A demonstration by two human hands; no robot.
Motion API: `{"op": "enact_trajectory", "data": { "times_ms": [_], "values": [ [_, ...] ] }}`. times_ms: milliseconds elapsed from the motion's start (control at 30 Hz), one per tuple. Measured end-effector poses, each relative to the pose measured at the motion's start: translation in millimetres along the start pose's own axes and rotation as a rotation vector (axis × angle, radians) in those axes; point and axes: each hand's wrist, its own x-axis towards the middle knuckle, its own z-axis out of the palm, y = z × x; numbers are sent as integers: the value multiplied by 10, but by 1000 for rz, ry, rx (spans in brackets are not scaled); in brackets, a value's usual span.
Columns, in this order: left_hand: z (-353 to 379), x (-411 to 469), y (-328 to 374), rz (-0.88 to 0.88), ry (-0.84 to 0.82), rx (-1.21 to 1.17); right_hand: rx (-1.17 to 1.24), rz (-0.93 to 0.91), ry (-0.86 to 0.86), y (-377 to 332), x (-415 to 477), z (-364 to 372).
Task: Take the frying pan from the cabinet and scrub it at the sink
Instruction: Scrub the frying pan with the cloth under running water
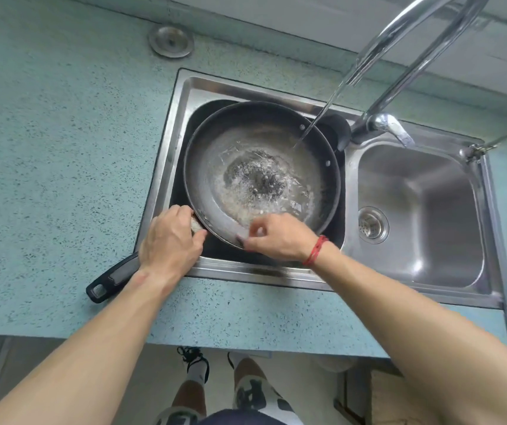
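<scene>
The left hand [169,237] lies knuckles up at the near left edge of the frying pan [261,167], its fingers curled round the spot where the handle [112,279] meets the rim. A small pale grey patch shows under the fingertips, too hidden to name. The black handle sticks out from beneath the wrist, back over the edge of the sink [166,142] and onto the countertop [46,148]. The right hand [276,237] is just beside it, fingers bunched inward, thumb and fingertips pinching the near rim of the pan; the blur hides whether anything small sits between them. A red cord bracelet [315,250] circles that wrist. The pan rests tilted in the left basin, dark and round, with foamy water pooled on its bottom. A thin stream of water [316,118] from the curved chrome faucet [399,56] strikes the pan near the far right rim. Behind that rim a dark rounded object [339,130] shows, not clear enough to identify. The right basin [424,194] holds a drain strainer [371,225]. A round metal cap [170,41] sits in the speckled blue-green countertop beyond the sink, well apart from the pan.
</scene>
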Motion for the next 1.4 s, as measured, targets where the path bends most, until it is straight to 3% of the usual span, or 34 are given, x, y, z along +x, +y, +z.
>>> {"op": "enact_trajectory", "data": {
  "times_ms": [67,233,433,567,667,900,1133,1300,1400],
  "values": [
    [-2,-3,-2,11,2,12,-186,65,-31,248,-40,-134],
    [-4,9,2,33,12,21,-547,100,243,686,37,-382],
    [0,0,5,27,16,22,-707,101,205,617,98,-279],
    [-2,-3,15,25,24,18,-303,18,66,265,-63,-67],
    [3,0,5,21,21,18,8,-54,53,-163,-67,78],
    [-1,12,-4,25,6,8,545,-184,327,-753,505,127],
    [22,2,-20,2,9,-13,599,-226,620,-762,1365,-176],
    [31,11,-38,23,23,-32,558,21,883,-397,1736,-468],
    [43,19,-58,31,17,-31,543,124,954,-212,1769,-536]
  ]
}}
